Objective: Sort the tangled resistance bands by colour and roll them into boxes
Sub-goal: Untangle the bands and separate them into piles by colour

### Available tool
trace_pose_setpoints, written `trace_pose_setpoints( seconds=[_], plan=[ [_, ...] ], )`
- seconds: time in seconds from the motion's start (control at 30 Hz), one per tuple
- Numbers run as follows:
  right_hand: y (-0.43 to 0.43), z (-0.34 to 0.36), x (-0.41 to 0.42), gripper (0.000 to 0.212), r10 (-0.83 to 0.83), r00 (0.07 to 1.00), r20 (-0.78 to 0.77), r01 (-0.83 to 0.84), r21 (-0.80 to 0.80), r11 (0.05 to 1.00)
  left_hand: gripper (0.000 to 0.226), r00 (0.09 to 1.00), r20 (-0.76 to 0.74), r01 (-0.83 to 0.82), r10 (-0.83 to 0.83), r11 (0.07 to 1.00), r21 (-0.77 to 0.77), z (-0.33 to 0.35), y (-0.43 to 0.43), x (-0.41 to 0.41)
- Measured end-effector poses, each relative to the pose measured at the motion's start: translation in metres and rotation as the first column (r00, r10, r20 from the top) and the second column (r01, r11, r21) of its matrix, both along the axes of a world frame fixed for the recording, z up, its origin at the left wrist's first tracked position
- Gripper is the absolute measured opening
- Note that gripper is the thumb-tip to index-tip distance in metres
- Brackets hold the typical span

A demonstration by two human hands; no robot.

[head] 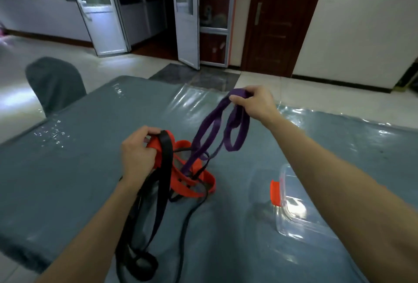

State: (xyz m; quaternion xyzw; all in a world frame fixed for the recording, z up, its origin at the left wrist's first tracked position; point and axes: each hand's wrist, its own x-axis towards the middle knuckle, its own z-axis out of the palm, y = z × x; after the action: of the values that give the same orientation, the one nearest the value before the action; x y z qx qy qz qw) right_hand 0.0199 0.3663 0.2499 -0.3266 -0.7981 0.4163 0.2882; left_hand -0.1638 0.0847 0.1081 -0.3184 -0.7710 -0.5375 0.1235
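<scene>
A tangle of resistance bands lies mid-table. My left hand [138, 153] grips a red band [192, 188] and a black band [164, 169] together, a little above the table. The black band hangs down in loops toward the near table edge. My right hand [253, 101] is raised higher and further away, pinching the top of a purple band [235, 129]. The purple band droops in several loops, and its lower end still runs through the red loops.
A clear plastic box [291, 205] with a red clip [275, 193] sits on the table under my right forearm. The table [67, 169] has a grey-blue cloth under clear plastic. A covered chair [54, 83] stands at the far left corner.
</scene>
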Motion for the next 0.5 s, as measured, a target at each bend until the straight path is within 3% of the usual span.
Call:
trace_pose_setpoints(
  seconds=[0.1,0.23,0.3,0.37,0.4,0.43,0.5],
  plan=[
    [0.006,0.018,0.006,0.025,-0.101,0.984,-0.148,0.102,0.0,0.995,0.05,0.995,-0.094,0.023,-0.026,0.999,-0.028,0.032,0.016,-0.018],
    [0.006,0.033,0.017,0.026,-0.099,0.972,-0.214,0.102,0.005,0.995,0.045,0.973,-0.231,0.003,-0.028,0.994,-0.109,0.076,0.038,-0.037],
    [0.01,0.037,0.021,0.026,-0.156,0.955,-0.253,0.163,0.006,0.987,0.037,0.938,-0.345,-0.054,-0.023,0.975,-0.213,0.087,0.047,-0.037],
    [0.009,0.039,0.026,0.02,-0.071,0.984,-0.162,0.08,0.05,0.996,0.036,0.897,-0.417,-0.062,-0.149,0.89,-0.451,0.087,0.058,-0.032],
    [0.007,0.04,0.028,0.02,-0.025,0.99,-0.14,0.036,0.074,0.997,0.039,0.897,-0.35,-0.018,-0.271,0.768,-0.64,0.083,0.063,-0.03],
    [0.006,0.041,0.029,0.021,-0.028,0.985,-0.172,0.044,0.09,0.995,0.05,0.906,-0.199,0.049,-0.374,0.56,-0.827,0.077,0.068,-0.026],
    [0.008,0.05,0.032,0.021,-0.122,0.952,-0.282,0.148,0.072,0.986,0.082,0.901,0.157,0.225,-0.404,0.126,-0.966,0.059,0.073,-0.018]
  ],
)
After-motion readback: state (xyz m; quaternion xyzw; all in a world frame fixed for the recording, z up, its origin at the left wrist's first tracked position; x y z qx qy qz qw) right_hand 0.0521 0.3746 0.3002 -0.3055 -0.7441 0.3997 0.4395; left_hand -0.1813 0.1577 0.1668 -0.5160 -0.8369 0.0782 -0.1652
